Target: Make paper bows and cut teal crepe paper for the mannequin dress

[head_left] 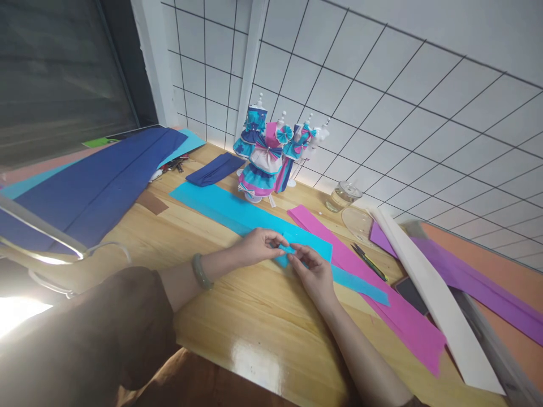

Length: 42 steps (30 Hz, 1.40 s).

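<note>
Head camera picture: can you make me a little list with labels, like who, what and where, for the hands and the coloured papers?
Left hand: pinches the near edge of the turquoise paper; green bangle on the wrist
Right hand: pinches the same edge, beside the other hand
Turquoise sheet: long, flat on the wooden table
Pink paper: lies right of it, partly under it
Behind: small paper dresses on stands, glass jar
Far left: dark blue paper

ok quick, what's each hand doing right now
left hand: closed, pinching the near edge of the turquoise paper strip
right hand: closed, pinching the same edge beside it
</note>
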{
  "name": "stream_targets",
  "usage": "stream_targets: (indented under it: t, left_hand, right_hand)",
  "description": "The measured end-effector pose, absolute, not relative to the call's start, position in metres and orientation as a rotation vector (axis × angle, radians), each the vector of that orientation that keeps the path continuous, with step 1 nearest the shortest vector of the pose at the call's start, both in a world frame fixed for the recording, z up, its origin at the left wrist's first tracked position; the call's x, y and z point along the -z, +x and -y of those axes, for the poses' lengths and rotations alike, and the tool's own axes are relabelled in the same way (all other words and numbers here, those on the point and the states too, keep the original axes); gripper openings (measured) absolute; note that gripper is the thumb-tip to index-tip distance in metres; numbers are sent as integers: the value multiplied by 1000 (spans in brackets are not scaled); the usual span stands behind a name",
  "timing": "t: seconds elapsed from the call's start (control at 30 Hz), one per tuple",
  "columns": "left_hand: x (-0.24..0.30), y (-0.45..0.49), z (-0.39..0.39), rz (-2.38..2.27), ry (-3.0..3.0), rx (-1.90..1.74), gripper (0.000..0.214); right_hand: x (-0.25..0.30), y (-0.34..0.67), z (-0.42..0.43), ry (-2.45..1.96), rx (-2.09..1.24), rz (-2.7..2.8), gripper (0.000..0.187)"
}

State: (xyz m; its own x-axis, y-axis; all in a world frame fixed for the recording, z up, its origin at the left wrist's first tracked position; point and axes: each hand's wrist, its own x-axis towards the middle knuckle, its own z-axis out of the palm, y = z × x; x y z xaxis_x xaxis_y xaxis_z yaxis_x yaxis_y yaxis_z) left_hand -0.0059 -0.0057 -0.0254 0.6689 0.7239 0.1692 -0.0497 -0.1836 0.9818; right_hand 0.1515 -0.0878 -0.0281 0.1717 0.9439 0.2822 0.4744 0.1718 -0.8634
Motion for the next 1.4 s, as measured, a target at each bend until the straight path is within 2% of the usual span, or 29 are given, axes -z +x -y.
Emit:
stream_targets:
  t: [0.13, 0.4, 0.77, 1.0, 1.4]
  left_hand:
    - [26, -6, 6, -585, 1633, -767, 30]
    - [24, -6, 6, -610, 1652, -744, 31]
    - [23, -7, 7, -605, 1740, -760, 25]
    - [25, -6, 5, -615, 1692, -744, 30]
    - [21, -11, 5, -664, 1940, -805, 21]
  right_hand:
    - [27, 152, 88, -1457, -530, 1486, 20]
    - [28, 152, 89, -1465, -555, 1449, 24]
    - [27, 152, 88, -1465, -532, 1452, 19]
    - [26, 153, 89, -1483, -503, 1475, 17]
    - [25, 153, 89, -1477, -437, 1592, 17]
